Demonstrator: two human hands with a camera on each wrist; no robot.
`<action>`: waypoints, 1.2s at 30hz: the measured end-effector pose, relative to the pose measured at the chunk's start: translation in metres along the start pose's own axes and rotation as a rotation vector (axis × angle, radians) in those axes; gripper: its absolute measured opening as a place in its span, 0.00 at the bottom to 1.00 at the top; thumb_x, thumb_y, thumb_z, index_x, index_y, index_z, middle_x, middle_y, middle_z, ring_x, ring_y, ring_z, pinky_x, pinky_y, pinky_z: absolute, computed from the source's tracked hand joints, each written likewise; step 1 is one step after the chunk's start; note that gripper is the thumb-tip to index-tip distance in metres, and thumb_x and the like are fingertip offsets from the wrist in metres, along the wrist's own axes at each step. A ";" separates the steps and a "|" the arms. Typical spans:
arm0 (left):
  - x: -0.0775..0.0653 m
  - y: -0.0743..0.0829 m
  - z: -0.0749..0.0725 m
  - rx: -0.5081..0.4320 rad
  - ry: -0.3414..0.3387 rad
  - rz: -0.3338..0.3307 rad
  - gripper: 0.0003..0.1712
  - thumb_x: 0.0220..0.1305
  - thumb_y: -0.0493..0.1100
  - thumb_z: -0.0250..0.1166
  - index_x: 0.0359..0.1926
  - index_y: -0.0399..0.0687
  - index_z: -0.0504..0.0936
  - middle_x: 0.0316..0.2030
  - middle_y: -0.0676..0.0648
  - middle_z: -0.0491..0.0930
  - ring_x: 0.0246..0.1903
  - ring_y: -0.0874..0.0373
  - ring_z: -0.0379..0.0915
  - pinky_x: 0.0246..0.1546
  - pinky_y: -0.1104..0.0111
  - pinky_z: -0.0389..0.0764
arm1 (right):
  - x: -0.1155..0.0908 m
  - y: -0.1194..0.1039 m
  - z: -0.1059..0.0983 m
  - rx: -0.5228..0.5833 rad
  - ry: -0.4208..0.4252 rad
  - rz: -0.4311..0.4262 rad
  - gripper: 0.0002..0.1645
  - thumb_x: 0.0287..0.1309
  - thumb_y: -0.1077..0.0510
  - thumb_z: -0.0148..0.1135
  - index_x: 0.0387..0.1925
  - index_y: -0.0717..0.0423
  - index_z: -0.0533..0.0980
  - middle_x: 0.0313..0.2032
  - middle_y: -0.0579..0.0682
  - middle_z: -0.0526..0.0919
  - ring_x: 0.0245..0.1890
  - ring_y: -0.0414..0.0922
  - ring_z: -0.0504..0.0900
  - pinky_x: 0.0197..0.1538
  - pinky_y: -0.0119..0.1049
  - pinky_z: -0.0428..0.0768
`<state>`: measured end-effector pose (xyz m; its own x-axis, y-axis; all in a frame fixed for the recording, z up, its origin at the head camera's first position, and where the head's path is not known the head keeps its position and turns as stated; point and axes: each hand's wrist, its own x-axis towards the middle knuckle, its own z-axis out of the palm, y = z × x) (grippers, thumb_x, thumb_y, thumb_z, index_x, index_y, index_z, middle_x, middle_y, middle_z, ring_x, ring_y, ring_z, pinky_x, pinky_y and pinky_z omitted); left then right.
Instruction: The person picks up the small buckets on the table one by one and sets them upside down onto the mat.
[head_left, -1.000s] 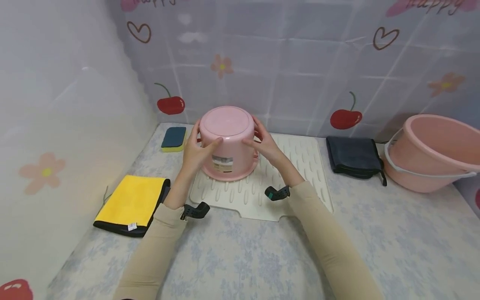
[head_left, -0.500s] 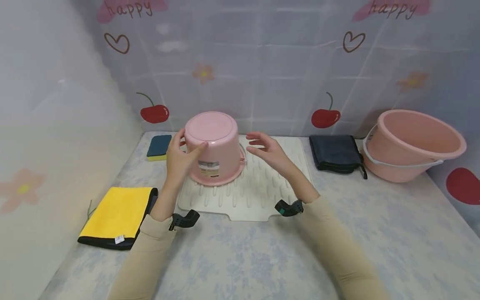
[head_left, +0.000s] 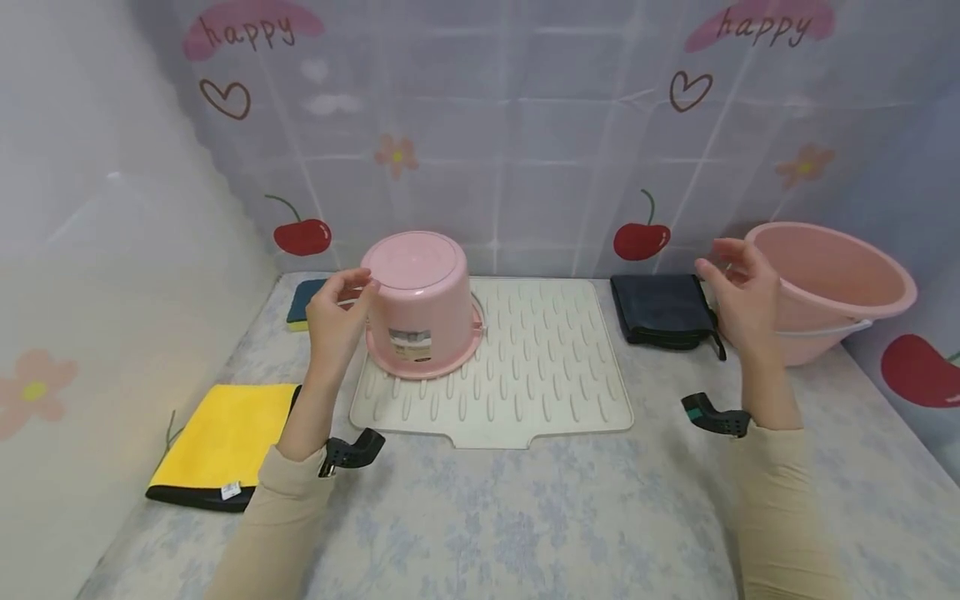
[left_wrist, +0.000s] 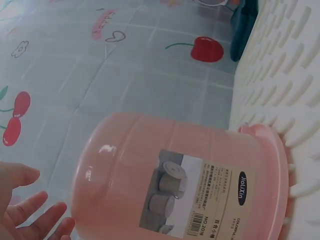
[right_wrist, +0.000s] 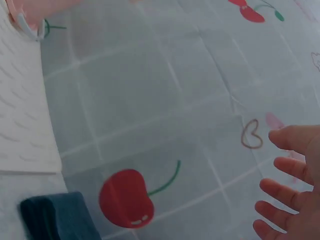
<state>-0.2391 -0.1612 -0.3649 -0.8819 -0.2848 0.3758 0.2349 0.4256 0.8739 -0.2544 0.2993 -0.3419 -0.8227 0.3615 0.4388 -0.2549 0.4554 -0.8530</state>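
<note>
Just right of your left hand (head_left: 336, 315), the small pink bucket (head_left: 423, 292) stands upside down on the ribbed mat (head_left: 536, 367), so its inside is hidden. Your left fingers are loosely spread, holding nothing; whether one touches the bucket cannot be told. Your right hand (head_left: 750, 292), also relaxed and without load, covers the left side of the large bucket (head_left: 817, 310). Behind your left hand, the sponge (head_left: 302, 302) is partly concealed. Between your hands, the mat's ridges reach to its right edge.
</note>
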 end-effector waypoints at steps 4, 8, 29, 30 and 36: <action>-0.006 0.007 0.001 -0.016 -0.044 0.013 0.19 0.66 0.49 0.60 0.53 0.46 0.79 0.49 0.45 0.81 0.46 0.58 0.72 0.50 0.70 0.73 | 0.010 0.009 -0.031 -0.093 0.148 0.069 0.22 0.57 0.51 0.64 0.55 0.45 0.76 0.46 0.28 0.73 0.51 0.30 0.67 0.59 0.30 0.65; -0.011 0.013 0.003 -0.024 -0.092 0.041 0.18 0.65 0.49 0.61 0.53 0.46 0.79 0.48 0.45 0.81 0.45 0.60 0.72 0.49 0.71 0.73 | 0.015 0.023 -0.057 -0.130 0.319 0.104 0.25 0.52 0.51 0.68 0.54 0.46 0.76 0.47 0.27 0.69 0.56 0.29 0.62 0.64 0.31 0.59; -0.016 0.017 0.009 -0.024 -0.169 0.073 0.18 0.66 0.50 0.60 0.51 0.45 0.80 0.47 0.45 0.82 0.44 0.60 0.72 0.47 0.71 0.74 | 0.021 0.105 -0.089 -0.134 0.453 -0.047 0.56 0.35 0.48 0.80 0.66 0.45 0.59 0.65 0.43 0.60 0.63 0.34 0.58 0.67 0.31 0.59; -0.016 0.017 0.009 -0.024 -0.170 0.072 0.18 0.66 0.49 0.60 0.51 0.45 0.80 0.47 0.45 0.82 0.44 0.60 0.72 0.47 0.71 0.74 | 0.022 0.104 -0.089 -0.137 0.456 -0.049 0.56 0.35 0.47 0.80 0.66 0.45 0.59 0.65 0.43 0.62 0.64 0.36 0.59 0.67 0.32 0.59; -0.017 0.017 0.011 -0.019 -0.180 0.064 0.18 0.66 0.49 0.60 0.52 0.45 0.80 0.48 0.44 0.82 0.45 0.60 0.72 0.48 0.69 0.73 | 0.021 0.102 -0.090 -0.176 0.488 -0.039 0.55 0.31 0.45 0.81 0.63 0.42 0.63 0.63 0.40 0.68 0.64 0.39 0.64 0.69 0.34 0.60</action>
<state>-0.2247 -0.1399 -0.3596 -0.9233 -0.0991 0.3712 0.2990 0.4213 0.8562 -0.2520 0.4268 -0.3940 -0.4704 0.6598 0.5859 -0.1571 0.5908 -0.7914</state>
